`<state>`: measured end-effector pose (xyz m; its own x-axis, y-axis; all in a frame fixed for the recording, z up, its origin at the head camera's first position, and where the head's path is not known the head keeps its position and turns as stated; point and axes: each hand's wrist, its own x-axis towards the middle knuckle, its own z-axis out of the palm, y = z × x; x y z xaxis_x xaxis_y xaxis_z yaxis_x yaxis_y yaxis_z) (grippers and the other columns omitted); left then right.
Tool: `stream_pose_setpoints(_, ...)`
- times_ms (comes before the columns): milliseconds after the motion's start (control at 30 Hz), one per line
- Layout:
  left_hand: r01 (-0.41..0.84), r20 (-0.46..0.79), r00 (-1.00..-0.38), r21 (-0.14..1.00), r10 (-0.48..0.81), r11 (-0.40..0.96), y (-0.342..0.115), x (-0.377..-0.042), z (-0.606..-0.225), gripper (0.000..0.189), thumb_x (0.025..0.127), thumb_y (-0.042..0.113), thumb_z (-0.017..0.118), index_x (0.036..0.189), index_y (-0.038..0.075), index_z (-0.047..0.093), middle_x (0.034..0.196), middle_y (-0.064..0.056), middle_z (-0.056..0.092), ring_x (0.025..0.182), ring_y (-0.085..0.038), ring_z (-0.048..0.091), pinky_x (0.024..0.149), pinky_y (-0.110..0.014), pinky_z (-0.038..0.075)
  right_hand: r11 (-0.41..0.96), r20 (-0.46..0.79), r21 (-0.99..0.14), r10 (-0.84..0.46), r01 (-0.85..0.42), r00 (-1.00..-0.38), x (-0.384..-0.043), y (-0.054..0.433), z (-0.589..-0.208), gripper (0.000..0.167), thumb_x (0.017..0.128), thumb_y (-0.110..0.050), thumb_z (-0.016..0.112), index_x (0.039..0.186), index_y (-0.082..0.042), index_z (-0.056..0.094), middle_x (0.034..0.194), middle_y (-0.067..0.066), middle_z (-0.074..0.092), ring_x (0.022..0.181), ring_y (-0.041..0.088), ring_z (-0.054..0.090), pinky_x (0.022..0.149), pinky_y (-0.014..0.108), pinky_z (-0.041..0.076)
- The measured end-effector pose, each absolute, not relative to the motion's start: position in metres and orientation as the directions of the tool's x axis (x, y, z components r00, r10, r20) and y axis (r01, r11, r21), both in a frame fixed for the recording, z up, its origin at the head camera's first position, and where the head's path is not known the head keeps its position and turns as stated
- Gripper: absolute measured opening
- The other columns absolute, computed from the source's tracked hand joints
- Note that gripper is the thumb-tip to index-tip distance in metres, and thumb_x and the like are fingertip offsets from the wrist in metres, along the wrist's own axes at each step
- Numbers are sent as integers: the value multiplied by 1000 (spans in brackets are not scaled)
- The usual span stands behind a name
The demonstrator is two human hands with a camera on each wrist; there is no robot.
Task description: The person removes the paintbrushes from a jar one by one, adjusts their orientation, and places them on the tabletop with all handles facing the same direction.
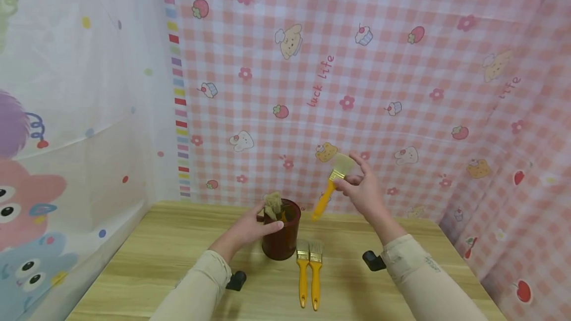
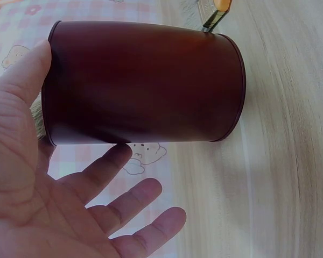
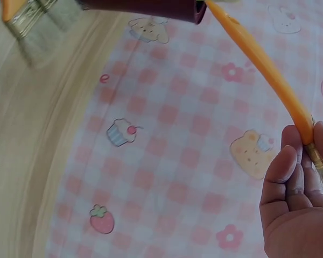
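Note:
A dark reddish-brown cylindrical cup (image 1: 281,241) stands upright on the wooden table. My left hand (image 1: 250,227) holds it near the rim, thumb at the front edge. In the left wrist view the thumb (image 2: 29,72) lies at the rim and the outer fingers spread loose below the wall. Tan bristles (image 1: 273,204) stick up out of the cup beside that hand. My right hand (image 1: 363,189) pinches a paintbrush (image 1: 327,193) at its metal band, bristles up, in the air right of the cup. Its yellow handle slants down toward the cup.
Two more yellow-handled paintbrushes (image 1: 315,276) lie side by side on the table (image 1: 156,261), bristle ends near the cup's base. A black piece (image 1: 373,260) shows by the right wrist, another (image 1: 236,281) by the left. A pink checked curtain (image 1: 267,88) hangs behind the table.

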<state>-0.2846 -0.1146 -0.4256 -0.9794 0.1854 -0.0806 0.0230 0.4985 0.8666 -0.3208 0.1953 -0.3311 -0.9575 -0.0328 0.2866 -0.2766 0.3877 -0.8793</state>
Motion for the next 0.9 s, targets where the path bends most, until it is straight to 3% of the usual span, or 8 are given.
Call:
stream_pose_setpoints(133, 28, -77, -980, 865, 186, 501, -114, -284, -425, 103, 95, 56, 78, 173, 18, 22, 161, -28, 49, 149, -50, 47, 119, -67, 42, 402, 264, -881, -24, -251, -964, -319, 204, -335, 87, 99, -15, 80, 170, -28, 31, 119, 26, 78, 94, 24, 81, 81, 29, 64)
stream_pose_setpoints(500, 25, -79, -980, 859, 181, 512, -114, -287, -427, 104, 94, 61, 77, 173, 21, 23, 162, -28, 48, 150, -49, 47, 120, -67, 41, 429, 235, -875, -26, -223, -972, -315, 216, -345, 87, 101, -18, 78, 171, -26, 27, 122, 24, 78, 96, 27, 81, 89, 42, 65)
stream_pose_setpoints(733, 28, -75, -980, 867, 186, 498, -114, -287, -427, 103, 95, 57, 78, 173, 20, 22, 162, -28, 48, 150, -49, 47, 119, -67, 42, 418, 214, -883, -48, -214, -976, -313, 221, -351, 87, 100, -18, 78, 171, -26, 28, 124, 26, 77, 95, 26, 82, 85, 38, 66)
stream_pose_setpoints(900, 22, -79, -980, 867, 182, 497, -114, -286, -427, 103, 94, 58, 79, 173, 21, 23, 162, -27, 49, 149, -49, 47, 118, -67, 44, 430, 185, -883, -49, -188, -982, -313, 222, -353, 88, 100, -21, 79, 171, -28, 28, 122, 23, 78, 93, 24, 81, 88, 43, 66)
